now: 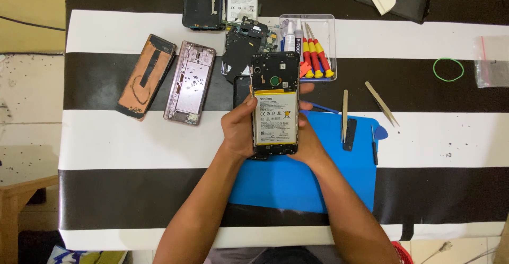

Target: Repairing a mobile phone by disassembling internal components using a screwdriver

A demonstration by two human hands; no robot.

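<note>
Both hands hold an opened black smartphone (pixel 274 78) above a blue work mat (pixel 318 179). Its back is off, showing a white battery and a black upper frame with a round sensor hole. My left hand (pixel 239 128) grips the phone's left edge, thumb on the battery's left side. My right hand (pixel 308 136) wraps the right edge from behind, fingertips showing near the upper right. The phone stands lengthwise, top pointing away from me.
A black-and-white striped table cover (pixel 132 142). Left: a copper back cover (pixel 147 76) and a pink phone frame (pixel 190 82). Clear tray (pixel 328 30) with red-yellow screwdrivers and a glue bottle. Two tweezers (pixel 344 113), a blue pick, green rubber band (pixel 448 68), more phone parts at the far edge.
</note>
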